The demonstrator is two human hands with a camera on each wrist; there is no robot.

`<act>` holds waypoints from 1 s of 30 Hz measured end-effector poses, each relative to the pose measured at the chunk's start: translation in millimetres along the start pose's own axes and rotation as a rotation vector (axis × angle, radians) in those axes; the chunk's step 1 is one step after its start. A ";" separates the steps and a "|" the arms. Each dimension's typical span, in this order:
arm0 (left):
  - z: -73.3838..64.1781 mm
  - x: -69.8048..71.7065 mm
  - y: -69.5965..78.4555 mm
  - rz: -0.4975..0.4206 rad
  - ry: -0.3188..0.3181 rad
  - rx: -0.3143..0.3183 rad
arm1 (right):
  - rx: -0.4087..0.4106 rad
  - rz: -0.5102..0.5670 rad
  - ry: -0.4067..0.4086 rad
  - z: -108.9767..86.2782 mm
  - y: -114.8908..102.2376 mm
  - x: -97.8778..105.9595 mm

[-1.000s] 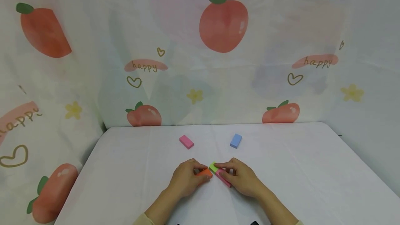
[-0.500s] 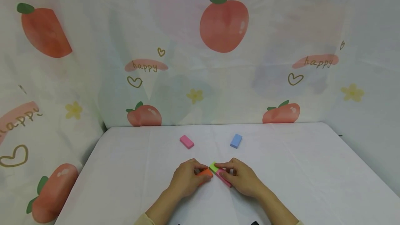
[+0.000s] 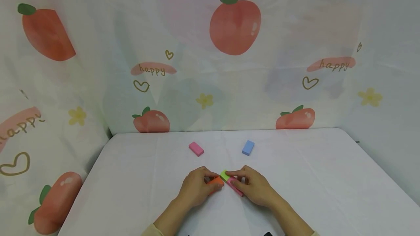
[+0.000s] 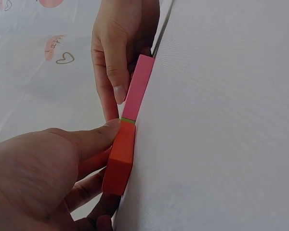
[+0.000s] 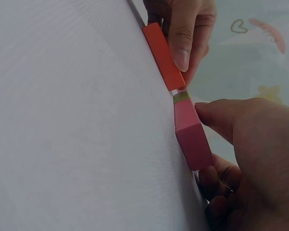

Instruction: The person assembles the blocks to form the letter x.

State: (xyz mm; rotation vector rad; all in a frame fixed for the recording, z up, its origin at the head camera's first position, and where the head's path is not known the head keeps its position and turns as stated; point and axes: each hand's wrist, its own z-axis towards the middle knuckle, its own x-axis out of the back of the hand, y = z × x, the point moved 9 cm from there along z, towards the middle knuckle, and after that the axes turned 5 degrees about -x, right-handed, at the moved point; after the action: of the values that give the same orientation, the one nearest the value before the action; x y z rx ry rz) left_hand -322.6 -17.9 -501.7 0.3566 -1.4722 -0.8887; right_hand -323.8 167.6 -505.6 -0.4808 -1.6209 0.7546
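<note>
Sleeves are showing at bottom edge; L hand is pinching orange block btwn thumb & fingers; R hand is likewise pinching near pink block, index finger resting on green block — green is sitting end-on to pink, just beside orange; all three are lying on white table; farther back, 2nd pink block is lying left, blue block right — well apart; fruit-print cloth is hanging behind.

From my seat I see orange, lime-green and pink blocks low centre — another pink block and a blue block above, white tabletop, pale backdrop printed with red fruit and yellow flowers.
</note>
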 end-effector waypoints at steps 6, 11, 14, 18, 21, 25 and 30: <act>0.1 -0.6 0.9 -0.009 0.004 0.004 | -0.001 -0.007 0.003 0.1 0.5 0.1; 0.5 -1.3 1.5 -0.015 0.006 0.014 | 0.000 -0.002 -0.001 0.0 0.0 0.2; 0.6 -1.5 1.2 -0.009 0.008 0.019 | 0.003 0.001 -0.005 -0.1 -0.6 0.3; 0.5 -1.2 0.9 -0.009 0.011 0.027 | 0.003 0.004 -0.007 -0.1 -1.3 0.8; 0.1 -0.8 1.7 -0.012 0.015 0.023 | 0.007 -0.003 -0.006 -0.6 -2.1 0.8; -0.5 -0.3 3.1 -0.011 0.021 0.014 | 0.013 -0.017 -0.002 -1.2 -2.9 0.6; -0.7 -0.6 2.8 -0.014 0.024 0.025 | 0.014 -0.014 0.004 -1.2 -3.0 0.9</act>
State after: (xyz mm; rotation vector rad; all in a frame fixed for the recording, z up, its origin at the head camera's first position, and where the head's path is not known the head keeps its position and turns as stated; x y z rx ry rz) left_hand -321.0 -15.8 -500.2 0.3949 -1.4615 -0.8756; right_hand -322.5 166.4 -502.8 -0.4602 -1.6125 0.7536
